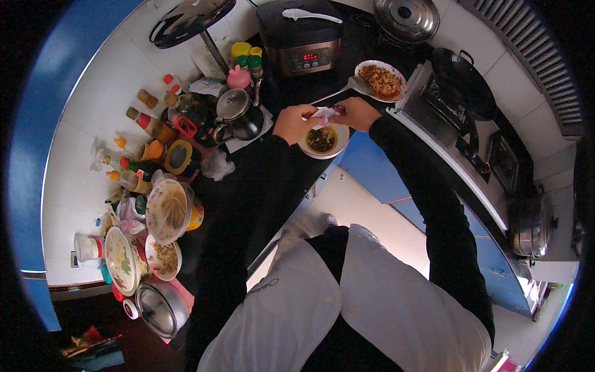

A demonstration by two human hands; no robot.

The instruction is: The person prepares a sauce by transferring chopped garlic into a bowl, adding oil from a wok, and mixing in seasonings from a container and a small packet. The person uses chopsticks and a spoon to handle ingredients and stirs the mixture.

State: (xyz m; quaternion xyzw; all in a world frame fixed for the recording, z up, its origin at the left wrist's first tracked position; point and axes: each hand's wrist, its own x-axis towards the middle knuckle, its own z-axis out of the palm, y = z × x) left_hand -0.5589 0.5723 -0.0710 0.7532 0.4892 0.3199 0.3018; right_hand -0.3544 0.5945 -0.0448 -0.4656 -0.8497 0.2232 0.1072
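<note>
Just above a white bowl (343, 143), my left hand (294, 122) and my right hand (359, 114) pinch a small, crumpled white packet (324, 116) between them. A reddish part of it shows by my right fingertips, and I cannot tell whether it is torn. Dark brown liquid with pale bits (320, 139) fills the bottom of the bowl, which sits at the counter's edge. Behind my right hand is a patterned bowl of reddish-brown food (382, 82), with a metal spatula (355, 85) leaning on its rim.
A rice cooker (304, 56) with a white spoon (310, 16) on its lid stands at the back. Left of my hands are a metal pot with a spout (238, 114) and many bottles (151, 125). A black wok (465, 86) rests on the stove at right.
</note>
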